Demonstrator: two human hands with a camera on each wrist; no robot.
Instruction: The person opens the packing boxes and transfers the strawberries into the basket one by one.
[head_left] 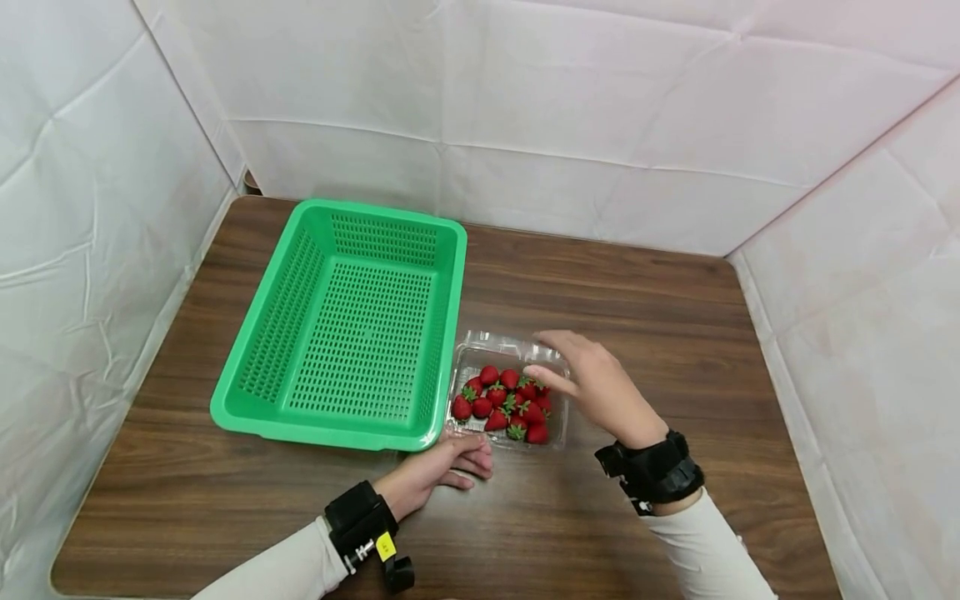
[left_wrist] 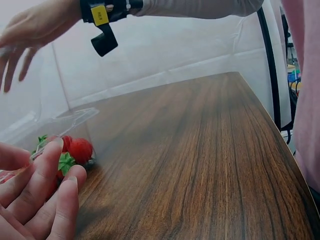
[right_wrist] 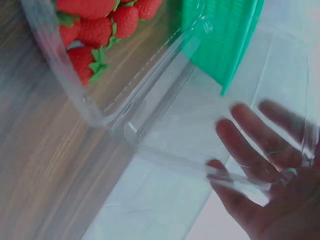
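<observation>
A clear plastic clamshell box of red strawberries sits on the wooden table just right of a green mesh basket. My left hand rests on the table at the box's near left corner, fingers loosely extended against its edge. My right hand hovers over the box's far right side with straight fingers. In the right wrist view those fingers show through the raised clear lid, lying flat against it. Strawberries lie in the box below.
The basket has nothing in it and stands close against the box's left side. White cloth walls enclose the table on the left, back and right. Bare brown tabletop lies to the right and in front.
</observation>
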